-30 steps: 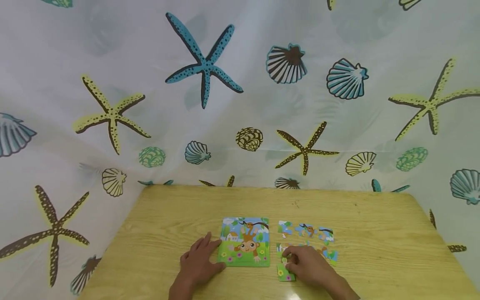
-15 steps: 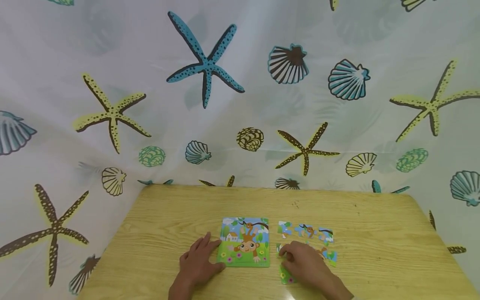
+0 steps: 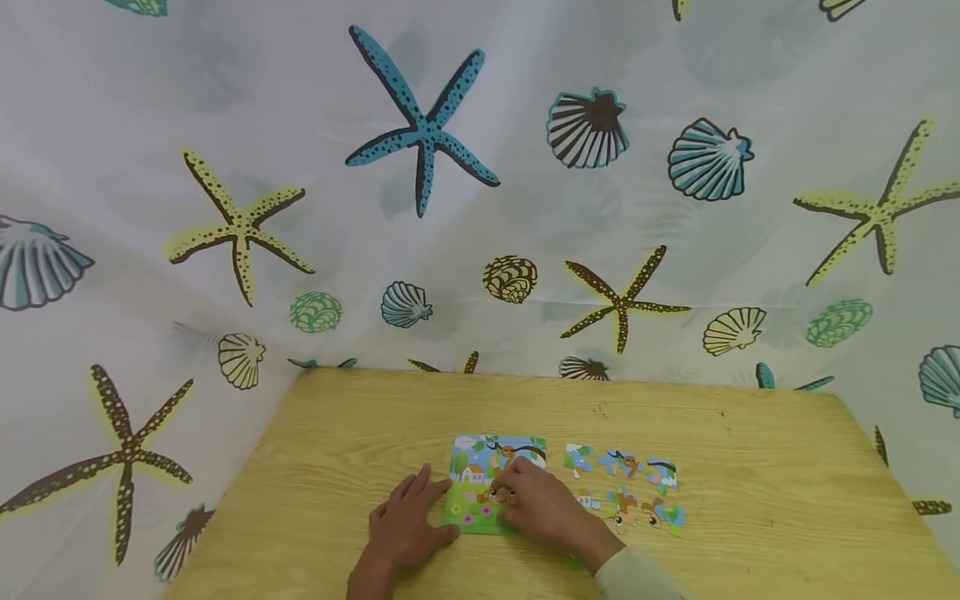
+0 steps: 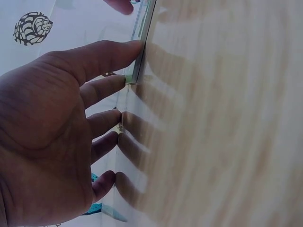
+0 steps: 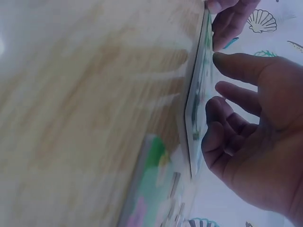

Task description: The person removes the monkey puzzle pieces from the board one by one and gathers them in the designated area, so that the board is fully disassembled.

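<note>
A square puzzle board with a monkey picture lies flat on the wooden table. At its left edge, my left hand rests with fingers spread; thumb and index finger touch the board's side in the left wrist view. My right hand is over the board's right half, fingertips at the monkey's face. In the right wrist view its thumb and index finger stand apart with nothing visible between them, the other fingers bent. Loose puzzle pieces lie right of the board in rows; the right hand and forearm hide some.
A green piece peeks out beside the right sleeve. The wooden table runs back to a hanging cloth printed with starfish and shells, which also closes off both sides.
My right hand has moved left from the loose pieces onto the board, uncovering part of the second row. The left hand stays at the board's left edge. The head view has shifted slightly.
</note>
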Motion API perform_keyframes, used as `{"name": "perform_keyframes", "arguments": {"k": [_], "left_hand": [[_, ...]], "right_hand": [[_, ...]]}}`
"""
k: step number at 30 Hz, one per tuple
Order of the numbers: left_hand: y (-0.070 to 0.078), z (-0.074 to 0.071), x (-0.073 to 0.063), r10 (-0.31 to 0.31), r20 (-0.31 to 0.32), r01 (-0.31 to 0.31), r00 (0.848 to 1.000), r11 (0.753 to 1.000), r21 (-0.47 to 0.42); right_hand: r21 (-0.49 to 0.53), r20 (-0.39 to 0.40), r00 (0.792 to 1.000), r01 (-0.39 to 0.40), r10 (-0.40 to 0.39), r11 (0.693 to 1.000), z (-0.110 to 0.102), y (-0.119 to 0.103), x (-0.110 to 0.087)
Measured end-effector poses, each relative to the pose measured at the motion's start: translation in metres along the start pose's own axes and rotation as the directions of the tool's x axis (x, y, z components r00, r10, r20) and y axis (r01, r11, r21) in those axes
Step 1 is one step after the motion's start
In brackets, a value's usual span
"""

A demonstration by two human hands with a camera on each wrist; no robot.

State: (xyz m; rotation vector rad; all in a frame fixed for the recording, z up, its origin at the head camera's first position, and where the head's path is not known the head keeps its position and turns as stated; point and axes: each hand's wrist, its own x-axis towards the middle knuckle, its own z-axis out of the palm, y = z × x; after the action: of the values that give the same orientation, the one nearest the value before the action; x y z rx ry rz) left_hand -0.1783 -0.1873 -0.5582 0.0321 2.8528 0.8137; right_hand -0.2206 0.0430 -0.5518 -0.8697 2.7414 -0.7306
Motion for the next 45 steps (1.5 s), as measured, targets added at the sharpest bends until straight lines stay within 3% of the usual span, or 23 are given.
{"name": "perform_keyframes", "arguments": {"k": [13,21,29,45], "left_hand": [[0.003,-0.002,-0.001,-0.014,0.014,0.014,1.000,1.000,-0.002],[0.001,0.001,0.001,-0.007,0.002,0.007,1.000,1.000,-0.011],[0.000,0.001,0.001,-0.012,-0.005,0.012,1.000,1.000,-0.011],[0.001,0.003,0.000,-0.012,0.009,0.012,1.000,1.000,0.000]], "right_hand": [[-0.012,0.098,0.995,-0.033,0.034,0.999,0.001,-0.008,0.014],[0.086,0.119,0.992,-0.049,0.039,0.995,0.000,-0.008,0.015],[0.043,0.166,0.985,-0.049,0.041,0.998,0.001,-0.008,0.012],[0.070,0.157,0.987,-0.057,0.046,0.996,0.000,-0.011,0.014]]}}
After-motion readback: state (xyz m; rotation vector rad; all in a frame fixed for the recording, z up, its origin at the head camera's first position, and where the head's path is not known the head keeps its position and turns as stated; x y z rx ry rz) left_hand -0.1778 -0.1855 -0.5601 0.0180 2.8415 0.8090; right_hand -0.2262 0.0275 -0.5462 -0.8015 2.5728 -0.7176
